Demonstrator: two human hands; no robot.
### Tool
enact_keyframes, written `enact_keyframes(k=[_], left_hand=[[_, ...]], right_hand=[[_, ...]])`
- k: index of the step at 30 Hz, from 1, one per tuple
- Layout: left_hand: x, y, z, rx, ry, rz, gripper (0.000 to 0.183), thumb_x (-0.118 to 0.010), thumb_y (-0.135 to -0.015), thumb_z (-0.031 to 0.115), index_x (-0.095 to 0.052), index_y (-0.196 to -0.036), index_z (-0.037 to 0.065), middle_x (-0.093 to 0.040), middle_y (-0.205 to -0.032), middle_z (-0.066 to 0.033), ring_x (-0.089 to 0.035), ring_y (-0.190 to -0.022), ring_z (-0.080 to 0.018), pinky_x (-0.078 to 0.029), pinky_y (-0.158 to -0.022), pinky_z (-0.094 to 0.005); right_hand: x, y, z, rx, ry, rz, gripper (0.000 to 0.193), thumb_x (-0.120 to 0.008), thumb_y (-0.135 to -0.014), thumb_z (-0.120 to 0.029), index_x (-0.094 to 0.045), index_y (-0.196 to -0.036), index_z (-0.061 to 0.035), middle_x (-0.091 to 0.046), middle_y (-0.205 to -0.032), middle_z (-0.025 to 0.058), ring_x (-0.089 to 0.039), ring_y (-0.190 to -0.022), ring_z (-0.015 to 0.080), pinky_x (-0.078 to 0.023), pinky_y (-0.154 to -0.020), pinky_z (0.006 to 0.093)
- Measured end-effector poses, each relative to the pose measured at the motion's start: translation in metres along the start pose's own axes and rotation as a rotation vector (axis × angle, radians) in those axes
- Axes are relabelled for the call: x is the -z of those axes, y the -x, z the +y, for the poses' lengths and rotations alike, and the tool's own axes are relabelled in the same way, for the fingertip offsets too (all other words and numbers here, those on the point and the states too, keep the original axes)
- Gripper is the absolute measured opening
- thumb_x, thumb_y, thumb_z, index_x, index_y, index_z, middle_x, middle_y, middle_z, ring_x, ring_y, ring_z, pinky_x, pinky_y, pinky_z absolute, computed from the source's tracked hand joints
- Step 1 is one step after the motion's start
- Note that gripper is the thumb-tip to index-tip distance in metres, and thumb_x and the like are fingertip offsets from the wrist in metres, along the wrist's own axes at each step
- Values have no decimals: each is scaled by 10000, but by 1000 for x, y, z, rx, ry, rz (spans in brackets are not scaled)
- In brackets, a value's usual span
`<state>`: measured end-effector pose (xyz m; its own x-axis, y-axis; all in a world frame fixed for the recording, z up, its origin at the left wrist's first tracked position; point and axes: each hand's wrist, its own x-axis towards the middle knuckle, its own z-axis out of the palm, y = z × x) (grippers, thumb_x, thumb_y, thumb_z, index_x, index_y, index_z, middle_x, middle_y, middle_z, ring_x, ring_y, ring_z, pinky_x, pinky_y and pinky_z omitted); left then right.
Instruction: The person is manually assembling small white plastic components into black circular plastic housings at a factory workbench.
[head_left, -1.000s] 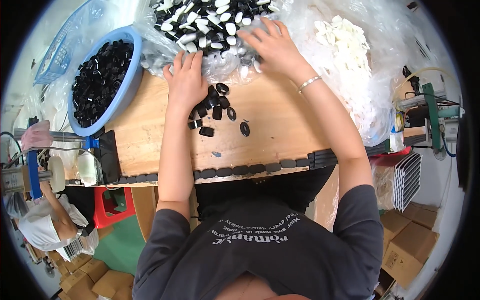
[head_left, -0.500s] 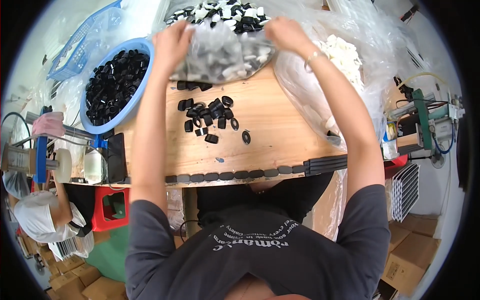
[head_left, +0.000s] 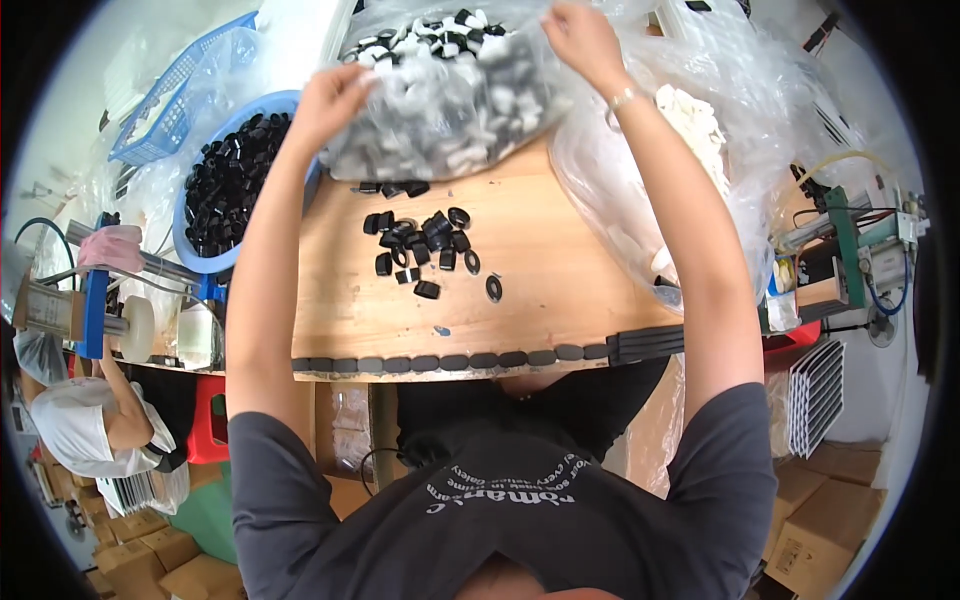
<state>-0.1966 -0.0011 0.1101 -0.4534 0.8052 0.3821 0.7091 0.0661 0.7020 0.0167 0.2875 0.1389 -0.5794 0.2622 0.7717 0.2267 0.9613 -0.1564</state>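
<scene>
Light wooden tabletop (head_left: 560, 270), lined along the near edge with a row of dark oval pads (head_left: 455, 362). Over the far side, clear plastic bag (head_left: 450, 125) between left hand (head_left: 330, 103) and right hand (head_left: 585, 42). Bulges, crinkled and partly blurred, with black and white pieces (head_left: 440, 38). Left fingers pinched narrow on the film at one side; right fingers curled tight at the opposite corner. Just nearer, loose black pieces (head_left: 438, 228), some oval rings. Open wood from there to the near edge, and rightward to another bag (head_left: 592, 190) with white pieces (head_left: 690, 120); leftward, blue basin (head_left: 205, 263), partly behind the left forearm (head_left: 265, 290).
</scene>
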Motion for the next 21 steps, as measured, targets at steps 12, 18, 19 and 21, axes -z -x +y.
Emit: enact_keyframes(k=[12,18,19,21], left_hand=[[-107,-11,5,-330,-1000,-224,950,-741,-664,508,-204,-1447,469,-259,-1496,-133,-277,-1325,-442,-291,-974,-691],[-108,-52,-8,-250,-1142,-147,989,-758,-660,532,-171,-1454,467,-336,-1471,-80,-291,-1337,-391,-341,-961,-665],[-107,-57,-8,-230,-1169,-156,991,-752,-665,541,-159,-1456,467,-336,-1471,-73,-294,-1337,-386,-340,-965,-659],[-107,-63,-3,-198,-1156,-160,1017,-760,-655,552,-142,-1458,470,-337,-1470,-89,-292,-1337,-394,-327,-992,-640]], right_hand=[[45,87,-51,433,-53,-283,79,-652,-712,-81,-630,-783,-52,-657,-905,43,-540,-1086,262,-435,-874,392],[65,80,-17,345,523,-297,71,-624,-694,-67,-649,-760,-60,-657,-897,46,-532,-1111,265,-402,-916,422],[67,84,-14,343,528,-300,71,-624,-694,-67,-649,-760,-60,-657,-897,46,-532,-1111,265,-402,-916,422],[72,88,-15,313,539,-288,125,-665,-707,-129,-634,-811,-66,-646,-969,43,-506,-1149,275,-401,-919,427]])
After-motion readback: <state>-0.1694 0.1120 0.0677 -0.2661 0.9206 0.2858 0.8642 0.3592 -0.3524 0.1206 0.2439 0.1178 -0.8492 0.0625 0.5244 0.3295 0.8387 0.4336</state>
